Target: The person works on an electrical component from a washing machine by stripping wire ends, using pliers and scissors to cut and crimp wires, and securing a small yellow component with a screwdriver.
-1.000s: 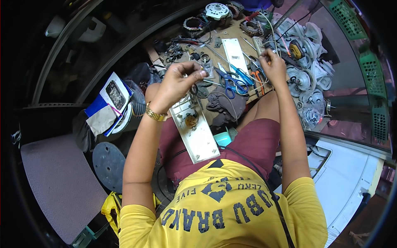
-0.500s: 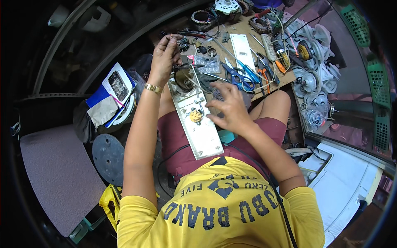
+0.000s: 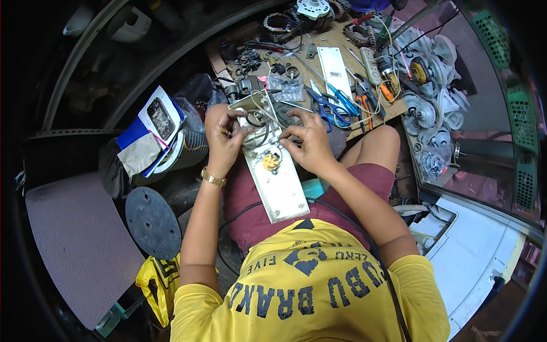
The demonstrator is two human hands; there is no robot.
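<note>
A long white panel [image 3: 288,194], like the housing of a small appliance, rests across my lap and thighs. A yellowish round part [image 3: 270,161] is fixed near its middle, and loose wires [image 3: 263,118] loop over its far end. My left hand [image 3: 227,139] is at the panel's left edge beside the wires, its thumb and fingers closed round something too small to name. Over the panel's right edge, my right hand [image 3: 307,142] has thumb and forefinger pinched together by the small metal fittings just beyond the round part. What lies between those fingertips is hidden.
Ahead, a wooden bench [image 3: 325,43] carries blue scissors [image 3: 331,109], pliers [image 3: 364,102], screwdrivers, a power strip [image 3: 370,65] and wire coils. Several whitish motor parts [image 3: 427,111] pile up at right. A round dark plate [image 3: 152,222] and a yellow bag [image 3: 156,285] are at left.
My left hand has come down from above the bench edge to the panel's wires. My right hand has moved slightly left and inward, its spread fingers now pinched together.
</note>
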